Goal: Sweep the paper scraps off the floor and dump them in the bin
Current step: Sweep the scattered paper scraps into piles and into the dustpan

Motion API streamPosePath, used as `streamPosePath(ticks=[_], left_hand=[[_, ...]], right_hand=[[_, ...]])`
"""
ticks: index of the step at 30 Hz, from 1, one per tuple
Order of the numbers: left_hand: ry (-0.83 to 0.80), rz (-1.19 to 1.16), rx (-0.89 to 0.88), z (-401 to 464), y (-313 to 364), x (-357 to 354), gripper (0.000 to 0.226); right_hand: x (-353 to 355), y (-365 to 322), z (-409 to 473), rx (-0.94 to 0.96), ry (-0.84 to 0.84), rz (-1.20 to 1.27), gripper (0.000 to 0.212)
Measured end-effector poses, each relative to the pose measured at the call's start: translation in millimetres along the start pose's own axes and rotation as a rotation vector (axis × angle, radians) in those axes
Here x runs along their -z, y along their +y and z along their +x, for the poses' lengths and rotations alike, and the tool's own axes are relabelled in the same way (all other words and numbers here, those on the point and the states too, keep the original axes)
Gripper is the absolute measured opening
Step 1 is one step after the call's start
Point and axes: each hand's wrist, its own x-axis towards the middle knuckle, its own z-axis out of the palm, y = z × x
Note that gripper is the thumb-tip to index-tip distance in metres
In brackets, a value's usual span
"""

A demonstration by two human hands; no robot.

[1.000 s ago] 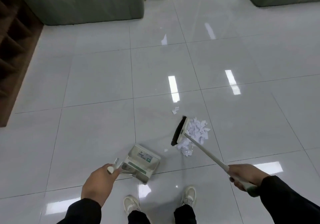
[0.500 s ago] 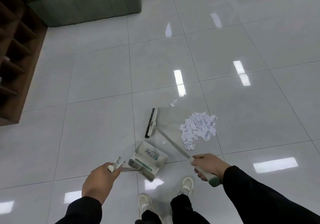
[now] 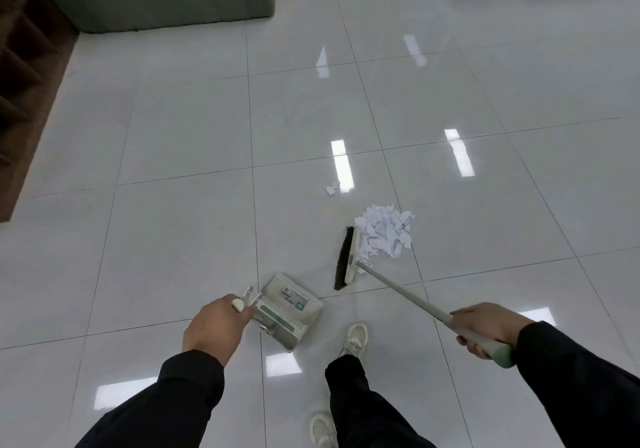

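Pile of torn white paper scraps [image 3: 385, 233] on glossy tile floor, touching long-handled pale broom [image 3: 349, 257], a few strays beyond. Light, flimsy, probably scatter easily. Right hand [image 3: 485, 326] wraps the broom handle; left hand [image 3: 215, 330] grips grey-green plastic dustpan [image 3: 288, 309] just beside the broom.

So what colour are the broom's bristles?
Black, on the broom head beside the paper pile; the head view shows it.

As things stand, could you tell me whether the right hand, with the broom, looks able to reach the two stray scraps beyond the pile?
Probably yes: the right hand grips the broom, and bare floor lies between its head and the stray scraps.
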Motion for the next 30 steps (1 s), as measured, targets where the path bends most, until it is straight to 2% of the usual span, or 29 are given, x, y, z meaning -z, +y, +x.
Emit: streamPosePath(ticks=[8, 14, 20, 22, 23, 25, 26, 30], left_hand=[[0.007, -0.006, -0.053, -58, -16, -12, 0.029], [0.012, -0.063, -0.054, -69, -3, -2, 0.032], [0.017, -0.116, -0.039, -32, 24, 20, 0.034], [0.036, -0.121, -0.016, 4, 41, 33, 0.036], [0.032, -0.122, -0.011, 0, 42, 36, 0.037], [0.048, -0.121, 0.038, 48, 63, 53, 0.038], [0.057, -0.113, 0.031, 44, 67, 59, 0.037], [0.086, -0.077, 0.073, 116, 103, 95, 0.031]], right_hand=[[6, 70, -48, 0.039, 0.127, 0.132, 0.01], [-11, 58, -59, 0.132, 0.096, 0.255, 0.03], [-42, -43, -24, 0.217, 0.029, 0.353, 0.027], [-44, -107, 5, 0.226, -0.022, 0.368, 0.026], [-50, -115, 5, 0.239, -0.015, 0.386, 0.026], [-49, -189, 40, 0.242, -0.083, 0.387, 0.023], [-53, -198, 39, 0.258, -0.069, 0.393, 0.021], [-59, -315, 81, 0.277, -0.156, 0.356, 0.019]])
